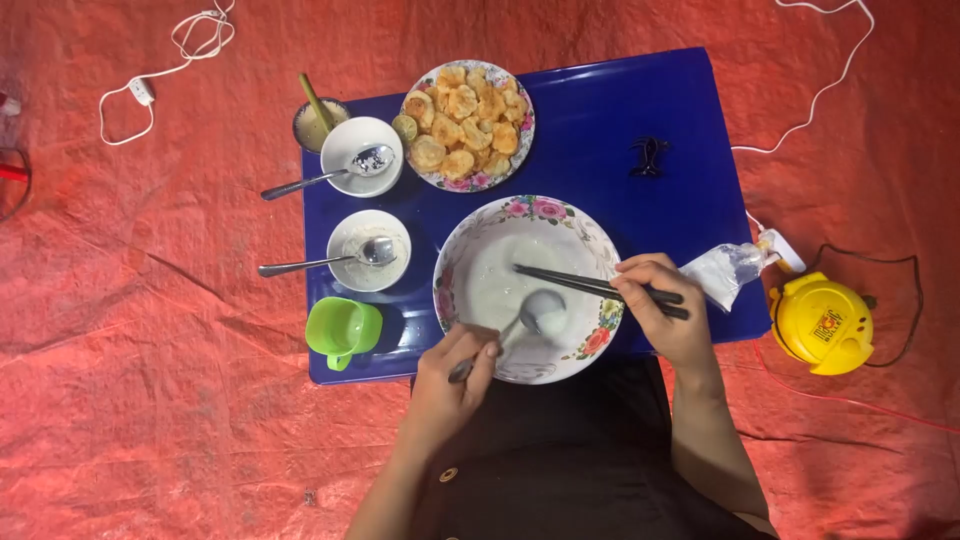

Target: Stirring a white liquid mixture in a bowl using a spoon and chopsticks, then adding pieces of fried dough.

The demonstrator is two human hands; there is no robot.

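Note:
A large floral bowl [455,265] with white batter sits on the near side of a blue tray table [640,100]. My left hand [452,378] holds a metal spoon [530,315] whose head rests in the batter. My right hand [662,310] grips a pair of dark chopsticks [570,281], their tips reaching into the bowl from the right.
A patterned plate of fried pieces [468,125] stands at the back. Two small white bowls with spoons [362,158] [368,250], a small cup [315,125] and a green mug [342,330] line the left side. A black clip [648,157], a plastic bag [728,270] and a yellow device [822,322] lie to the right.

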